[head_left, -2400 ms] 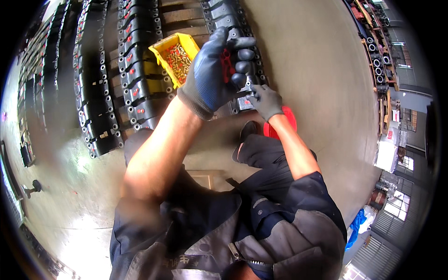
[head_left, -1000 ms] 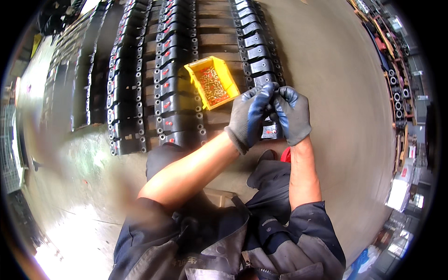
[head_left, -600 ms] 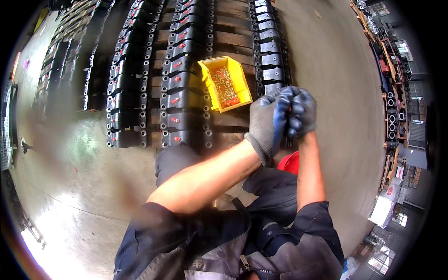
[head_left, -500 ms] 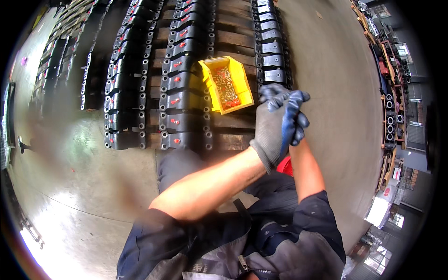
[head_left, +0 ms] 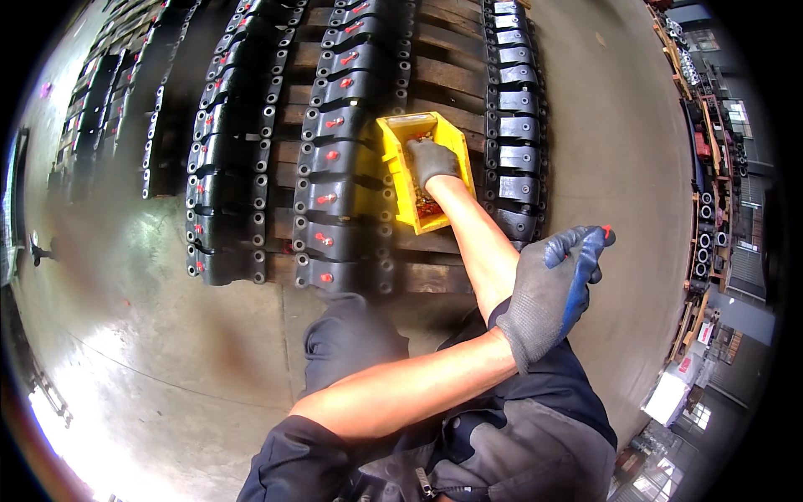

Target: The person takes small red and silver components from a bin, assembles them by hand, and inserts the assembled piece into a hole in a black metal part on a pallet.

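Note:
My left hand (head_left: pixel 556 289), in a grey glove with blue-coated fingers, is closed at the right, in front of my right forearm. A small red piece (head_left: pixel 608 230) sticks out at its fingertips; the rest of it is hidden. My gloved right hand (head_left: pixel 435 159) reaches into the yellow bin (head_left: pixel 409 205), its fingers hidden among small brass-coloured and red pieces (head_left: pixel 428 209). The bin sits slightly tilted between two rows of black metal parts. In the row left of it, each black part (head_left: pixel 330 188) carries a red-tipped fitting (head_left: pixel 326 199).
Another row of black parts (head_left: pixel 512 130), without red tips, runs along the bin's right. More rows (head_left: pixel 219 180) lie at the left. Wooden pallet boards (head_left: pixel 439 75) show between them. Concrete floor (head_left: pixel 602 151) stretches to the right, toward loaded racks (head_left: pixel 703 222).
My hands, which were together beside the bin, have parted. The right went left into the bin; the left moved right and nearer, with a red piece now showing. The view has shifted slightly.

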A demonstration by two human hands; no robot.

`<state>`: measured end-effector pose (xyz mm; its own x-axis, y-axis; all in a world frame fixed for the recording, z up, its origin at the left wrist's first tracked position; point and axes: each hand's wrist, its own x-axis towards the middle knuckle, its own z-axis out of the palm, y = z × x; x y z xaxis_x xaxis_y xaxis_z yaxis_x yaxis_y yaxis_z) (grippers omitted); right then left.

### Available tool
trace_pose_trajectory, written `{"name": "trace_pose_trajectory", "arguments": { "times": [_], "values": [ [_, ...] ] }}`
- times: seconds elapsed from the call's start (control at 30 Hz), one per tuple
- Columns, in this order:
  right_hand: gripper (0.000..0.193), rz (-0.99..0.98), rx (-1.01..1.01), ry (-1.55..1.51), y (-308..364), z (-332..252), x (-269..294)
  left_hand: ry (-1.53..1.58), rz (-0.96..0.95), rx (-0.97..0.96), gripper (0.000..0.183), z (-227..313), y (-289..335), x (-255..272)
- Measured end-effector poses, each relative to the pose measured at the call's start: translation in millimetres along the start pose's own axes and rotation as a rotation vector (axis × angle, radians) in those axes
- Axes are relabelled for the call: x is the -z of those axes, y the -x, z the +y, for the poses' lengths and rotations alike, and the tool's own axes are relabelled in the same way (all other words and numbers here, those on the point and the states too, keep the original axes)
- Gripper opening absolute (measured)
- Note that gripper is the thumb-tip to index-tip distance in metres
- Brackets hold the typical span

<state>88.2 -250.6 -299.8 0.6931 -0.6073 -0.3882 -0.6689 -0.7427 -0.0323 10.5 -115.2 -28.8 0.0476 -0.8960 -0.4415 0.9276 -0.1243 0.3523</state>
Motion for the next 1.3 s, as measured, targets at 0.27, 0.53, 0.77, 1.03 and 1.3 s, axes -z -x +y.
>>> {"name": "trace_pose_trajectory", "arguments": {
  "times": [0.27,0.53,0.77,1.03,1.3],
  "values": [
    [0.025,-0.033,-0.039,-0.015,-14,4,-9,0.118,-0.043,0.024,0.027,11,-9,6],
    [0.022,0.075,-0.068,-0.058,-6,23,-12,0.071,-0.041,0.081,0.029,9,-5,-1],
    [0.015,0.319,-0.011,-0.524,66,6,25,-0.025,-0.020,0.009,0.033,23,2,8],
    [0.012,0.155,-0.084,-1.348,162,58,41,-0.337,-0.112,-0.354,0.020,-1,-17,25],
    [0.011,0.557,0.055,-1.277,285,123,113,-0.078,-0.272,-0.129,0.021,-2,16,-1]
  ]
}}
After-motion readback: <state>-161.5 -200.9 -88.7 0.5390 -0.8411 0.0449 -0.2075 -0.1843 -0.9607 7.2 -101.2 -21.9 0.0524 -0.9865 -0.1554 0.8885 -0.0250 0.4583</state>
